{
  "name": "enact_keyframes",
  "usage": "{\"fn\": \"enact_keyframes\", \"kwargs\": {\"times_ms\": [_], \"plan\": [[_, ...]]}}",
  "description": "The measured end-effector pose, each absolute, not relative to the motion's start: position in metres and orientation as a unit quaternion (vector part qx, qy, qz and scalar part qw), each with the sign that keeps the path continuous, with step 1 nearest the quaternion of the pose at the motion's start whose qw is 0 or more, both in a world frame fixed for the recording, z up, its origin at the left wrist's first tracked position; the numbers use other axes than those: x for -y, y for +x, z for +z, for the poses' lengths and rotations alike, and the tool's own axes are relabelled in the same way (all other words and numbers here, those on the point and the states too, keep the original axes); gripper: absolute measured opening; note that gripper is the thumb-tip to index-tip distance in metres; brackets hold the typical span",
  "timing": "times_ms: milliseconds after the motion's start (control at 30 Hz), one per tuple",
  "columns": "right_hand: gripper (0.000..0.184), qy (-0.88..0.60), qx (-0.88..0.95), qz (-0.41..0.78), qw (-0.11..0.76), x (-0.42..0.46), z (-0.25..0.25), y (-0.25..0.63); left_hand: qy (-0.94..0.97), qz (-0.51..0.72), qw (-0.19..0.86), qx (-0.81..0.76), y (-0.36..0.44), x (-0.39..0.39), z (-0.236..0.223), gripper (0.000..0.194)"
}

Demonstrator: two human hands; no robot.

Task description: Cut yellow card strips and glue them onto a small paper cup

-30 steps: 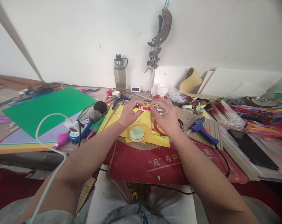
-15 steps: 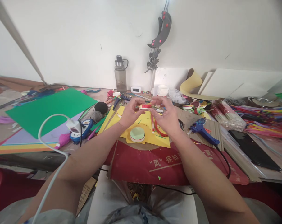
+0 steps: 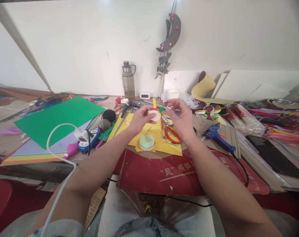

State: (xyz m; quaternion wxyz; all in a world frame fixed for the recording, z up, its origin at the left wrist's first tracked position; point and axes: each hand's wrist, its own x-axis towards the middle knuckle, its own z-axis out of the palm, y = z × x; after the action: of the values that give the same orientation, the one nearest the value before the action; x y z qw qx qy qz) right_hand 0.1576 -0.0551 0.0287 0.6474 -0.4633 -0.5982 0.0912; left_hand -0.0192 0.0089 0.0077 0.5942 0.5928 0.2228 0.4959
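Note:
My left hand is closed on a small round paper piece, pale on its face with a red edge. A yellow strip stands up behind the piece and a dark green bit shows at its right side. Fingers bent together, my right hand pinches a small red and white bit, too small to name. Below the hands, a round piece with a light green top lies on yellow paper. Red-handled scissors rest under my right hand.
A blue glue gun and a black phone lie to the right. At the left are a green sheet, a blue power socket and its white cable. A water bottle stands against the wall.
My hands have moved apart. The round piece has turned in my left hand so its pale face shows, and my right hand has come away from it with a small red and white bit.

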Motion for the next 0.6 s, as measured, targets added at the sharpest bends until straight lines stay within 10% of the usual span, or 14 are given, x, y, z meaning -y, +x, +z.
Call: {"fn": "enact_keyframes", "kwargs": {"times_ms": [600], "plan": [[0.04,-0.484,0.591,0.167,0.623,0.046,0.023,0.165,0.563,0.478,0.624,-0.255,-0.017,-0.005,0.009,0.057]]}}
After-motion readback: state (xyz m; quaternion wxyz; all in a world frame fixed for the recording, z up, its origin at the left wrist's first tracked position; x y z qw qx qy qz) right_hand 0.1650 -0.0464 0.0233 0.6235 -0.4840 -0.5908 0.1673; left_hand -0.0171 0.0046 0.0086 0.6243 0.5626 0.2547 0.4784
